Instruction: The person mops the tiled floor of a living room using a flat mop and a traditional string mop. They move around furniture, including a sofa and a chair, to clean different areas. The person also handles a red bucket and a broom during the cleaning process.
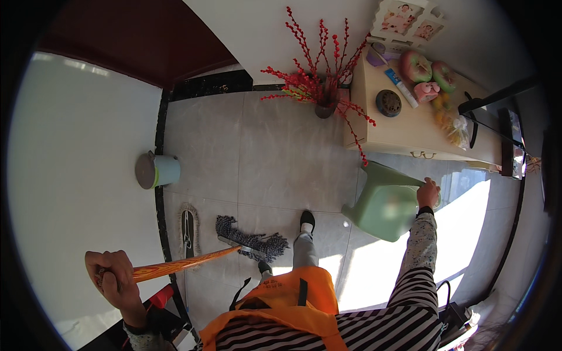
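Observation:
My left hand point(112, 279) is wrapped round the upper end of a mop's orange wood-grain handle point(181, 265). The handle slants down to a grey-and-dark string mop head point(260, 245), which lies spread on the tiles just left of my feet. On the other side, my right hand point(429, 193) grips the edge of a light green plastic stool point(380, 202). The stool looks tilted, beside the front of the wooden cabinet. Its underside and some of its legs are hidden.
A flat mop pad point(188, 234) lies by the left wall, with a lidded light blue bin point(167, 170) farther along. A vase point(325, 109) of red-berry branches stands by the cabinet point(404, 136), which bears ornaments, a tube and a photo frame. Sunlight falls on the right floor.

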A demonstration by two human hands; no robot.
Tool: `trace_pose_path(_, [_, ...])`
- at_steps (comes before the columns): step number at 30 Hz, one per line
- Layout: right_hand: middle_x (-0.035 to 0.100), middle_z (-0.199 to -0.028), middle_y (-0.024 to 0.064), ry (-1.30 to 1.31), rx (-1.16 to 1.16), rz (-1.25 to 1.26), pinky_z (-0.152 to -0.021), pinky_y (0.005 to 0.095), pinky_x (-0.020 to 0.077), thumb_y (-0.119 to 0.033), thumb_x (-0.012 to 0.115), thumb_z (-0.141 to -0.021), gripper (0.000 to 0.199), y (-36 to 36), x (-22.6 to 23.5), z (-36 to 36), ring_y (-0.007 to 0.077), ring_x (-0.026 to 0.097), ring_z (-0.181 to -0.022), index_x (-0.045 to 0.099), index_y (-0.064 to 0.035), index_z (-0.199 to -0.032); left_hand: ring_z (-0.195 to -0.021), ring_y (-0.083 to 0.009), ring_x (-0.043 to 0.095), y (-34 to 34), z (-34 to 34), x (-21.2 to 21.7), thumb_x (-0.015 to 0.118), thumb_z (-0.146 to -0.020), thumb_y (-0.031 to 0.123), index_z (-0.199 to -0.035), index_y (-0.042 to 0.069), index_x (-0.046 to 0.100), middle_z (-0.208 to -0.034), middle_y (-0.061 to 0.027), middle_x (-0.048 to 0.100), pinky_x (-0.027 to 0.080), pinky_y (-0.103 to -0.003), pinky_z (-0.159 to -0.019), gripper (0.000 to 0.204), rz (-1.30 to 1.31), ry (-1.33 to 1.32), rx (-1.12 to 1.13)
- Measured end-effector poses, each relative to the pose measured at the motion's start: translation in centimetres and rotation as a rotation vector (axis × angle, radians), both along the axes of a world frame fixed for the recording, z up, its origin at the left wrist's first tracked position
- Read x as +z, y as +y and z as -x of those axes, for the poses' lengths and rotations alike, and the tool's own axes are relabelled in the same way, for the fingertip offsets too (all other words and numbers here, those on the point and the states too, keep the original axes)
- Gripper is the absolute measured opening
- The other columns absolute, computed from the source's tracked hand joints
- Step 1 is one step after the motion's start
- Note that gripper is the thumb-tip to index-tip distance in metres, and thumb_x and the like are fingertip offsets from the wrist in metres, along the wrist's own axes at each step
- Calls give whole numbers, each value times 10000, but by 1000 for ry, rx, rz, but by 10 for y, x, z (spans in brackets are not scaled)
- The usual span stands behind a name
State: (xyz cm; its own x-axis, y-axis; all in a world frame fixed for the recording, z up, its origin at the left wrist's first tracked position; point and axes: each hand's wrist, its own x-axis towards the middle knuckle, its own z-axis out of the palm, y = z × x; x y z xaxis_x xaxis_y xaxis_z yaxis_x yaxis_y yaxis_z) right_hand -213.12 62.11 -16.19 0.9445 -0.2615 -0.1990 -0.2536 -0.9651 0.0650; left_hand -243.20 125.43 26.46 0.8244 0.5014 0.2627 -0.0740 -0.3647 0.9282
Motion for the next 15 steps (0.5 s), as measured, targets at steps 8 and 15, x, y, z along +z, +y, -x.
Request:
trace_pose_path(8, [580, -1291, 167, 26, 317, -337, -981, 489, 465, -102, 715, -771, 586, 130, -37, 80, 404, 532, -1185, 532, -77, -1327, -439, -70, 379, -5, -26, 10, 625, -975, 304, -967, 46, 482, -559, 4, 435, 335, -239, -435, 296, 47, 140, 0])
trace_pose_path(15, [460, -1452, 192, 681, 980, -1353, -1066, 463, 423, -369, 818, -744, 860, 441, 115, 265, 383, 416, -1344, 428, -90, -1458, -397, -52, 313, 24, 3, 138, 474, -1033, 238, -1072, 19, 514, -515, 35, 387, 272, -228, -391, 226, -121, -37, 172])
